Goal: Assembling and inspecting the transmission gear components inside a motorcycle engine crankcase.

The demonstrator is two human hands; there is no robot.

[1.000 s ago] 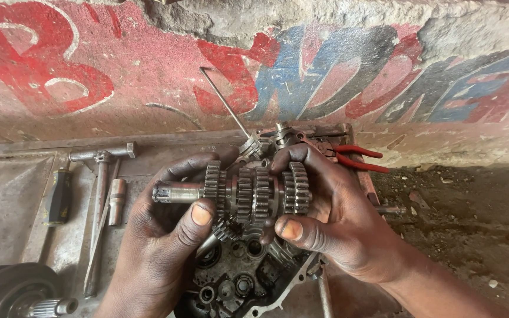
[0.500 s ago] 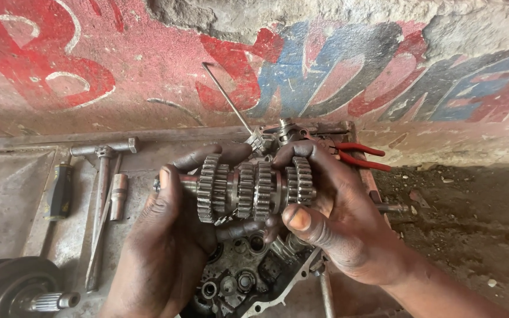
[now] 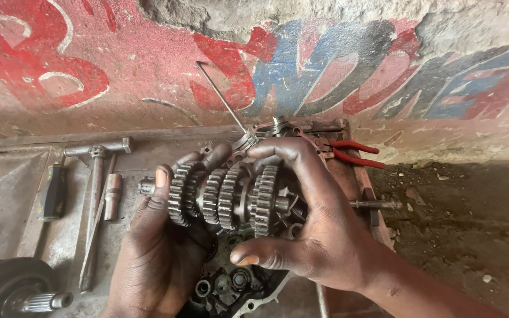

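Observation:
Both my hands hold a greasy cluster of steel gears on shafts [image 3: 231,197] just above a dark engine case [image 3: 231,285]. My left hand [image 3: 160,247] cups the cluster from the left and below, thumb pressed on the outermost gear. My right hand [image 3: 316,229] wraps over the right end, fingers curled across the top and thumb underneath. The lower part of the cluster is hidden by my palms.
A T-handle wrench [image 3: 96,176], a black-handled screwdriver [image 3: 52,191] and a small socket [image 3: 112,196] lie on the metal tray [image 3: 7,206] at left. Red-handled pliers [image 3: 351,153] lie behind. A round black part with a splined shaft [image 3: 16,291] sits bottom left. A painted wall [image 3: 325,65] stands behind; dirt floor [image 3: 466,218] at right.
The gear cluster has tilted and shifted slightly right in my hands. My left thumb has slid up onto the leftmost gear, and my right thumb has dropped lower beneath the cluster.

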